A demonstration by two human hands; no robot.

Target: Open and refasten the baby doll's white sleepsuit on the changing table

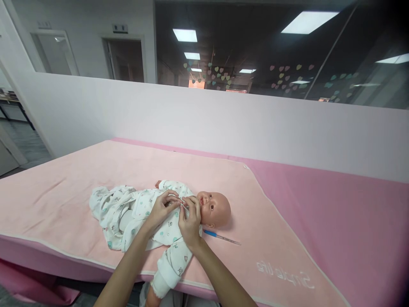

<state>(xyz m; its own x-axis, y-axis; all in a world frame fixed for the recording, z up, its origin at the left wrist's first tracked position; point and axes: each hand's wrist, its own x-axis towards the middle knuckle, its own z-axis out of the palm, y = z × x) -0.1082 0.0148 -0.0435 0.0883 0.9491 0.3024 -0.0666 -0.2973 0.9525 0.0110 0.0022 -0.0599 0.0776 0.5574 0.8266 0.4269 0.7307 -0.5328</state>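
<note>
Baby doll (220,209), lying on its back on the pink mat (255,213), with printed garment (168,233) already over both arms; left hand (164,207) and right hand (191,219) meet at the neckline, grip impossible to tell, fastening there apparently unfinished.

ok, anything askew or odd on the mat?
Two things: the doll has its near arm over the front edge of the pale pink mat, and the lettering reads right to left. No spill or damage visible.
</note>
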